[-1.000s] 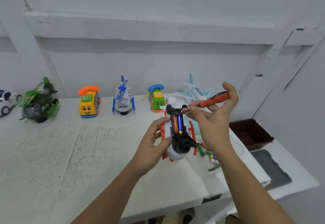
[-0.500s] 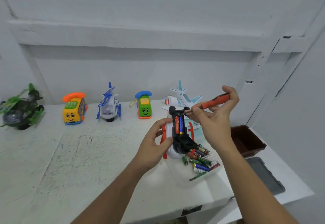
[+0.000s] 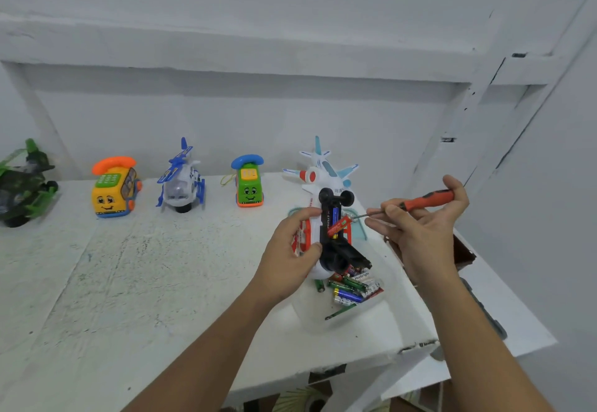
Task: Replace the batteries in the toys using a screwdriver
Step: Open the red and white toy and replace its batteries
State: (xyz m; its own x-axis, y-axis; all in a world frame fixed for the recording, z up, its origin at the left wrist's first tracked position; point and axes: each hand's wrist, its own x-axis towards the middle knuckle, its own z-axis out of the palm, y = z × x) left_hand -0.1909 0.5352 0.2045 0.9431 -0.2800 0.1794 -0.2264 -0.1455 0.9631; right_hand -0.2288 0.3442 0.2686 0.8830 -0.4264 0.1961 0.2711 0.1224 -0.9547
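Note:
My left hand [image 3: 287,259] grips a white and red toy helicopter [image 3: 326,233], held upside down above the table with its black battery bay open. Batteries show in the bay, and a red battery [image 3: 338,226] sticks out of it at an angle. My right hand [image 3: 416,227] holds an orange-handled screwdriver [image 3: 420,202], its metal tip pointing left at the tilted battery. A pile of loose batteries [image 3: 352,287] lies on the table just below the toy.
Along the back wall stand a green helicopter [image 3: 22,185], a yellow phone car [image 3: 113,188], a blue helicopter [image 3: 182,182], a green phone car [image 3: 248,185] and a white plane [image 3: 326,169]. A brown box [image 3: 463,253] sits right of my right hand.
The view has shifted right and down. My right hand has moved right, away from the toy, and a red battery now sticks up out of the bay.

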